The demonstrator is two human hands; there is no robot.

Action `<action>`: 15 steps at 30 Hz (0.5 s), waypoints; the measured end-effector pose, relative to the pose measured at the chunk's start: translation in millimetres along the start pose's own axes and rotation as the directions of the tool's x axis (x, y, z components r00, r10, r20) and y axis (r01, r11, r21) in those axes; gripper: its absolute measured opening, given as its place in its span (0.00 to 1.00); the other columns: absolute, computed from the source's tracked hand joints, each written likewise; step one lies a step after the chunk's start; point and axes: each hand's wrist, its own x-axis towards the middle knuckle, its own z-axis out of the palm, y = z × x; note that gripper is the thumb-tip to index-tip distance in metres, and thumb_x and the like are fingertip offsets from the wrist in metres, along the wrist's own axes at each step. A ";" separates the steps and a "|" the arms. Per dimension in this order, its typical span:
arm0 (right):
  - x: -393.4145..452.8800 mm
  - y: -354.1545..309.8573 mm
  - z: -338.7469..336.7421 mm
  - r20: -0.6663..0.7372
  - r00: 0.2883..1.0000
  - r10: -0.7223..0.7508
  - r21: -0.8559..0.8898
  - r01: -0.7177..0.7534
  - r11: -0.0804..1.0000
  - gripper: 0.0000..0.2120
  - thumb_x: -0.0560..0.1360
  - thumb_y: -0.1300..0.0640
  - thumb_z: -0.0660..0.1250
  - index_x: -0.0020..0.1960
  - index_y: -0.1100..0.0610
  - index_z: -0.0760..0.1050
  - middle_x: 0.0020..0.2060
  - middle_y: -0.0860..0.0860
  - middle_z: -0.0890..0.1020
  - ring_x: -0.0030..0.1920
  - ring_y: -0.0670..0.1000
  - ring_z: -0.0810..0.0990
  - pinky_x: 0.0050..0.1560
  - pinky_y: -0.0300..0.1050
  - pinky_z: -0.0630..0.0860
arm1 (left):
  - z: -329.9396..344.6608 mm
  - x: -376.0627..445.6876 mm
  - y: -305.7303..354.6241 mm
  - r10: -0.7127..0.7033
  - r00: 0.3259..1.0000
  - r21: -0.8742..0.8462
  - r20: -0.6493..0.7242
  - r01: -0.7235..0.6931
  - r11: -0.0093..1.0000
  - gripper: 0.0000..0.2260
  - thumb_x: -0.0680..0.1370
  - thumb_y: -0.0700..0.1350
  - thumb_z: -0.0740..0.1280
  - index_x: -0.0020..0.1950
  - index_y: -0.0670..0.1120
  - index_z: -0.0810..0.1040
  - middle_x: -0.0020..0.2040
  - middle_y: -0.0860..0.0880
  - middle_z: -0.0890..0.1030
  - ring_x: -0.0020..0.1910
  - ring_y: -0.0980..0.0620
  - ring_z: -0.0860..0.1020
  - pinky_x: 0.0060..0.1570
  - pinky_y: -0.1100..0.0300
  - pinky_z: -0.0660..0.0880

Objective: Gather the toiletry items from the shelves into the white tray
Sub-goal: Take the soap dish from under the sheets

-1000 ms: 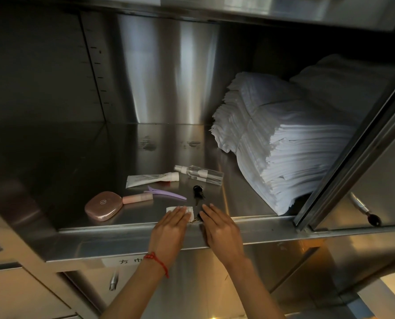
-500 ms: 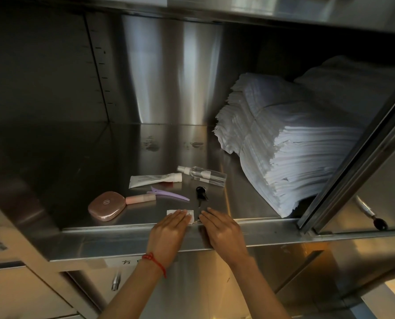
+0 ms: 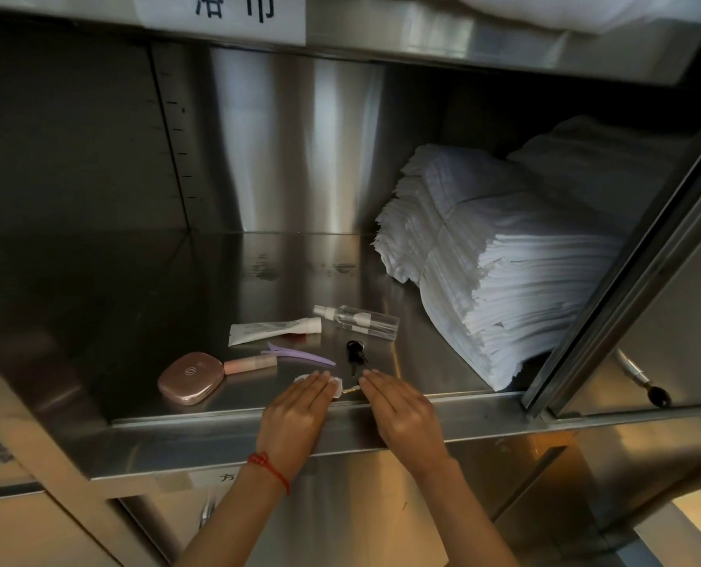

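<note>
On the steel shelf [image 3: 144, 329] lie a pink compact [image 3: 190, 377], a pink tube [image 3: 250, 364], a purple hair clip [image 3: 299, 354], a white squeeze tube [image 3: 273, 330], a clear spray bottle [image 3: 359, 320] and a small black clip [image 3: 356, 351]. My left hand [image 3: 299, 415] lies flat at the shelf's front edge, its straight fingers over a small white packet [image 3: 336, 381]. My right hand [image 3: 402, 415] lies flat beside it, fingers straight. A small gold-coloured piece [image 3: 350, 389] shows between the hands. The white tray is out of view.
A tall stack of folded white towels [image 3: 504, 272] fills the right side of the shelf. A sliding steel door [image 3: 635, 280] with a key in its lock [image 3: 659, 396] stands at the right. A paper label [image 3: 222, 10] hangs on the shelf above.
Both hands have slid slightly back toward the shelf's front edge, staying flat. The view has tilted up a little. The items have not moved.
</note>
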 end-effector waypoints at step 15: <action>0.2 -27.1 -58.9 -0.001 0.999 0.052 -0.136 -0.052 0.989 0.18 0.59 0.68 0.80 0.48 0.63 0.83 0.47 0.57 0.84 0.49 0.53 0.84 0.51 0.45 0.80 | -20.0 -1.8 20.3 0.164 0.978 -0.075 -0.129 -0.174 0.982 0.26 0.52 0.33 0.82 0.49 0.39 0.84 0.48 0.41 0.84 0.46 0.45 0.83 0.45 0.49 0.81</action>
